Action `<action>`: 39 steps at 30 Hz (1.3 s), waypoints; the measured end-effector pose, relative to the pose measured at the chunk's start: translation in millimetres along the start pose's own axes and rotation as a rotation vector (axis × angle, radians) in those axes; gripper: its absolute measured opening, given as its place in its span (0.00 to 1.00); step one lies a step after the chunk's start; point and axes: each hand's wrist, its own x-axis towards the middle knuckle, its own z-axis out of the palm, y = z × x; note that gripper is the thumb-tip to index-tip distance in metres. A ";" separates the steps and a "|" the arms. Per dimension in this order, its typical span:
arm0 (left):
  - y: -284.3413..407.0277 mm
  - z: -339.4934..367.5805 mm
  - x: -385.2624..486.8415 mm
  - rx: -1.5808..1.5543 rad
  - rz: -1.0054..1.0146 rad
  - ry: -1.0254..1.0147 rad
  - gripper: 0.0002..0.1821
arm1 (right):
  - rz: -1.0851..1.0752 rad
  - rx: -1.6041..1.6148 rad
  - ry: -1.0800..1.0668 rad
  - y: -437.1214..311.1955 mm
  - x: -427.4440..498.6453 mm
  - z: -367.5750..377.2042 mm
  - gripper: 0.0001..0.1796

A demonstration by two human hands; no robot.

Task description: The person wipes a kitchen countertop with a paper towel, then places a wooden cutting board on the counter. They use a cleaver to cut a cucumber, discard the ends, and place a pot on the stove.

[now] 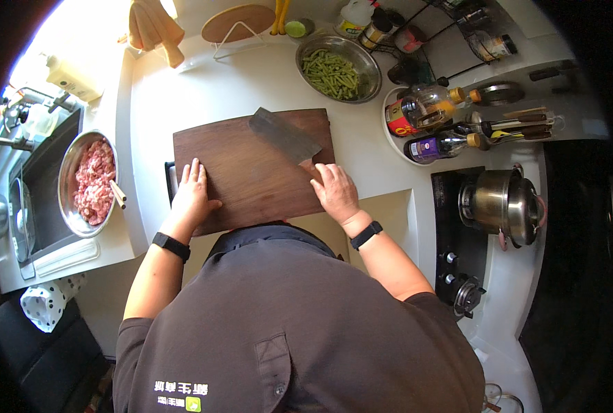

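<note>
A dark wooden cutting board (249, 175) lies before me at the counter's front edge. On its upper right part a cleaver (286, 135) lies slanted, its blade pointing to the upper left. My right hand (336, 193) is at the cleaver's wooden handle (309, 166), over the board's right edge; how firmly the fingers close on the handle is hard to tell. My left hand (195, 193) rests flat on the board's left side, fingers forward and thumb apart, holding nothing. Each wrist wears a black band.
A metal bowl of cut green beans (332, 75) stands behind the board. On the left, a metal bowl of minced meat (94, 180) with chopsticks (117, 194) sits beside the sink (53, 170). Sauce bottles (430, 148) stand on a tray at right, near a steel pot (508, 206) on the stove.
</note>
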 end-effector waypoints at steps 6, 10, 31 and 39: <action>0.6 0.0 1.1 0.009 -0.016 -0.023 0.54 | -0.022 0.025 -0.045 1.1 -11.6 3.8 0.24; 0.1 -0.4 0.4 -0.003 -0.017 -0.027 0.54 | -0.025 0.045 -0.067 4.6 -17.5 2.1 0.25; 6.2 -0.6 -9.1 0.168 -0.066 -0.081 0.54 | 0.615 0.451 -0.126 19.5 -5.9 8.9 0.46; 2.2 1.6 -1.3 0.152 -0.068 -0.083 0.54 | 0.564 0.519 -0.188 41.3 16.3 1.5 0.35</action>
